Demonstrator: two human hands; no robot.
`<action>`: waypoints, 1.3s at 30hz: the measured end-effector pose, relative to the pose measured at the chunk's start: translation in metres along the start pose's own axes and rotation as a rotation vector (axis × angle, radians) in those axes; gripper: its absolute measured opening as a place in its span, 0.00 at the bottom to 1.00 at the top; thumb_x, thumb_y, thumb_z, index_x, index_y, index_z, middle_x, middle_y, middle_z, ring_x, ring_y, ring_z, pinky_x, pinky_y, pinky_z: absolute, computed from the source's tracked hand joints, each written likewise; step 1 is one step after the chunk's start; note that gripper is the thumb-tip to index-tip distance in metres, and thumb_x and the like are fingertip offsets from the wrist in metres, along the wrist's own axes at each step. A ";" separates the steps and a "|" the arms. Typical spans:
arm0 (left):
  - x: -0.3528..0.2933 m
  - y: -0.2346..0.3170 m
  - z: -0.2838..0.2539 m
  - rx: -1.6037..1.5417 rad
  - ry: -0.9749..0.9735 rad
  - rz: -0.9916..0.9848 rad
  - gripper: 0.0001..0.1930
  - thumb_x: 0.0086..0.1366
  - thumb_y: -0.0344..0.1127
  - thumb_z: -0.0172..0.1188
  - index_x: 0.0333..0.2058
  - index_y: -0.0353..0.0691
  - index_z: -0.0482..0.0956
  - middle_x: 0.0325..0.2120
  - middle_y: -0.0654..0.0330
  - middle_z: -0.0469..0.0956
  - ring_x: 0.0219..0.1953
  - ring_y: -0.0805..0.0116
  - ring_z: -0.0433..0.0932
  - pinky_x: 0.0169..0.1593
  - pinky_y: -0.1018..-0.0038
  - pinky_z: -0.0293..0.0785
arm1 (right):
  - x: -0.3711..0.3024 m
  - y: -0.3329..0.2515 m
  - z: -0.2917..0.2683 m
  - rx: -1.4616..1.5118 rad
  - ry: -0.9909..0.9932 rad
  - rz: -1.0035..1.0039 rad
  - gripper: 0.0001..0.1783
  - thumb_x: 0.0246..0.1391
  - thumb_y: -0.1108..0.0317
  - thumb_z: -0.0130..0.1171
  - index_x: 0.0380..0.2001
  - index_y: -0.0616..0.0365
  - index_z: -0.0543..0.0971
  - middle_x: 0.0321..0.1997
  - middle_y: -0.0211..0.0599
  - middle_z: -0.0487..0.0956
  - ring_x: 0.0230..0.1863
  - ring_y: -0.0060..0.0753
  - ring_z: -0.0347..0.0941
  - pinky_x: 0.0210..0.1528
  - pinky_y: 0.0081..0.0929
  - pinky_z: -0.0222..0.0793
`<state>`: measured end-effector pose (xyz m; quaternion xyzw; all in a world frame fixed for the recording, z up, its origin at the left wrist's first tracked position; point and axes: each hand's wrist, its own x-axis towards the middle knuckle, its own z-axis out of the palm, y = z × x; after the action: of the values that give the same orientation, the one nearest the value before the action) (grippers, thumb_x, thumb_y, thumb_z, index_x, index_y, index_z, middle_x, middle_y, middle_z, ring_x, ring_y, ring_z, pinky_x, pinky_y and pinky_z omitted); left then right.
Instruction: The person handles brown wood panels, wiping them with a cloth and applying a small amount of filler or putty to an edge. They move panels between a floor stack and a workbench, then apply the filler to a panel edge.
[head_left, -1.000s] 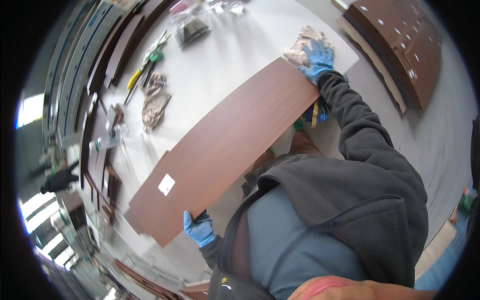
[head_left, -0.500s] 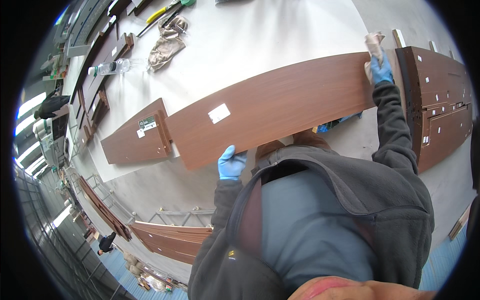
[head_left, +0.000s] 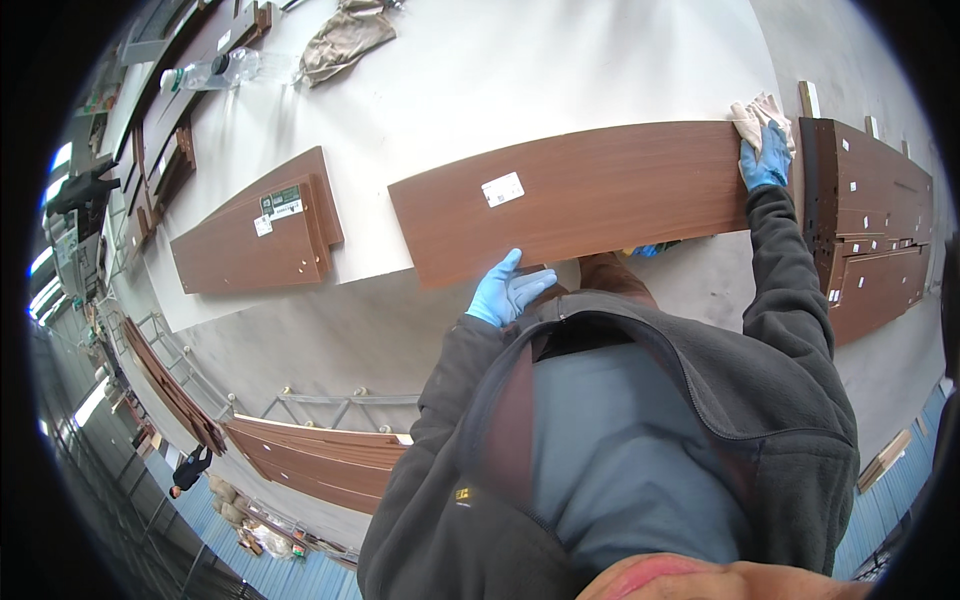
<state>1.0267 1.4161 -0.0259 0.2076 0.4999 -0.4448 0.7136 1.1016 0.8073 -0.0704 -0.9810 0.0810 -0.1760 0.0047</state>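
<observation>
A long brown wood-grain panel (head_left: 610,185) with a white label lies across the pale tabletop in front of me. At its right end, my right hand (head_left: 767,158), in a blue glove, presses a crumpled pale cloth (head_left: 760,112) against the panel's far corner. My left hand (head_left: 508,287), also gloved in blue, is at the near edge toward the left end. Its fingers are spread and hold nothing; whether they touch the edge I cannot tell. Left of the panel, smaller brown boards (head_left: 255,235) lie stacked, labels on top.
A clear plastic bottle (head_left: 235,70) and a grey-beige cloth (head_left: 345,42) lie at the far left of the tabletop (head_left: 480,80). Stacked brown panels (head_left: 880,200) stand close on the right. More panels (head_left: 310,455) rest on a metal rack behind left. A person (head_left: 190,468) is in the distance.
My left hand has loosened from a curled grip at the near edge and its fingers now spread. The cloth under my right hand has spread over the corner. The whole view has shifted.
</observation>
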 end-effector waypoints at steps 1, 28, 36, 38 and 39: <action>-0.007 0.000 -0.006 0.057 0.056 0.005 0.30 0.73 0.46 0.62 0.61 0.24 0.68 0.55 0.39 0.78 0.54 0.45 0.82 0.55 0.56 0.85 | -0.001 0.001 0.004 -0.003 0.026 0.003 0.33 0.59 0.55 0.67 0.62 0.62 0.73 0.69 0.58 0.71 0.70 0.61 0.66 0.73 0.52 0.59; -0.036 0.063 -0.142 -0.260 -0.081 0.660 0.62 0.52 0.93 0.36 0.73 0.52 0.61 0.72 0.58 0.63 0.71 0.52 0.64 0.73 0.49 0.59 | -0.114 -0.605 -0.058 0.710 -0.428 -0.934 0.30 0.63 0.57 0.60 0.66 0.55 0.74 0.74 0.44 0.69 0.81 0.37 0.53 0.83 0.52 0.39; -0.050 0.070 -0.140 -0.234 -0.320 0.534 0.68 0.56 0.88 0.43 0.75 0.29 0.45 0.75 0.42 0.50 0.76 0.42 0.50 0.79 0.45 0.44 | -0.080 -0.305 -0.082 0.216 -0.351 -0.326 0.32 0.54 0.63 0.65 0.61 0.61 0.73 0.57 0.46 0.75 0.60 0.45 0.71 0.62 0.43 0.71; -0.050 0.069 -0.137 -0.188 -0.308 0.545 0.66 0.59 0.86 0.42 0.75 0.29 0.45 0.75 0.42 0.49 0.77 0.42 0.49 0.79 0.45 0.43 | -0.070 -0.254 -0.086 0.095 -0.219 0.005 0.31 0.52 0.68 0.62 0.60 0.63 0.72 0.54 0.47 0.74 0.56 0.47 0.71 0.60 0.43 0.72; -0.049 0.068 -0.135 -0.161 -0.289 0.547 0.65 0.60 0.85 0.41 0.75 0.29 0.46 0.75 0.43 0.49 0.77 0.43 0.49 0.79 0.46 0.43 | -0.072 -0.253 -0.085 0.086 -0.113 0.076 0.33 0.52 0.67 0.62 0.62 0.65 0.70 0.57 0.48 0.73 0.58 0.48 0.70 0.62 0.45 0.69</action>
<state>1.0078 1.5726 -0.0481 0.2119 0.3528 -0.2201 0.8844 1.0457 1.0698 -0.0057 -0.9846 0.1101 -0.1232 0.0580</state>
